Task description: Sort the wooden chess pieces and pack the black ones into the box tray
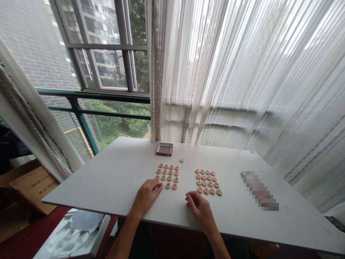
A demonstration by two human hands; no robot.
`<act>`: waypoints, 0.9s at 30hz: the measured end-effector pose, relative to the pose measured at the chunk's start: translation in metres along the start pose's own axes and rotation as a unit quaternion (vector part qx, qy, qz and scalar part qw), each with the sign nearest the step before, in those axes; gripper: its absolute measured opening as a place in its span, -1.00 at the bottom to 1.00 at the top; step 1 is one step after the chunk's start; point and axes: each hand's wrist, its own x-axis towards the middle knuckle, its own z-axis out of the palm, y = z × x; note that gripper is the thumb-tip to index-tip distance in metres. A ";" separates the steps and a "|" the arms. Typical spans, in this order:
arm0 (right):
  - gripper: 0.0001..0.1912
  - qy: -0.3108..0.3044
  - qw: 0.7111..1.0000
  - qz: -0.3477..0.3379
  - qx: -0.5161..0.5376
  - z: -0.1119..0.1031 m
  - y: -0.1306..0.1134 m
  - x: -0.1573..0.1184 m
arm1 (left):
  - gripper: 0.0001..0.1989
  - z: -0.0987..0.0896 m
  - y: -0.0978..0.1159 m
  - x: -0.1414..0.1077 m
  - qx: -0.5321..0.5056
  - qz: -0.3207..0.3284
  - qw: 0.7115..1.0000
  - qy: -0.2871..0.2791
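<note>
My left hand (pixel 147 194) is at the near-left corner of a square block of xiangqi pieces (pixel 170 178). Its thumb and forefinger close on the corner xiangqi piece (pixel 162 185), which they partly cover. My right hand (pixel 199 208) rests on the table between and in front of the two blocks, fingers curled in and nothing visible in them. Beside it, to the right, lies a second block of round wooden pieces (pixel 209 177) in rows, marked with red and dark characters. A single blank-looking piece (pixel 181 160) lies apart, beyond the left block.
A small shallow open box (pixel 164 144) sits near the far edge of the white table (pixel 107 176). On the right lies a blurred-out flat object (pixel 260 190). Sheer curtains (pixel 215 72) and a window stand behind. Cardboard boxes (pixel 32 180) and a white tray (pixel 72 233) are below left.
</note>
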 end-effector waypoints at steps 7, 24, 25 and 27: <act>-0.70 0.000 0.999 -0.021 -0.040 0.001 0.007 -0.001 | -0.86 0.009 0.001 0.000 0.015 0.013 1.000 0.020; -0.58 -0.006 0.909 -0.222 -0.353 0.065 0.001 0.020 | -0.79 0.009 0.001 -0.003 0.018 0.032 0.999 0.020; -0.59 -0.008 0.909 -0.219 -0.354 0.064 0.001 0.019 | -0.80 0.009 0.001 -0.003 0.018 0.032 0.999 0.023; -0.61 -0.010 0.911 -0.214 -0.353 0.063 0.001 0.018 | -0.80 0.010 0.001 -0.003 0.017 0.032 0.999 0.026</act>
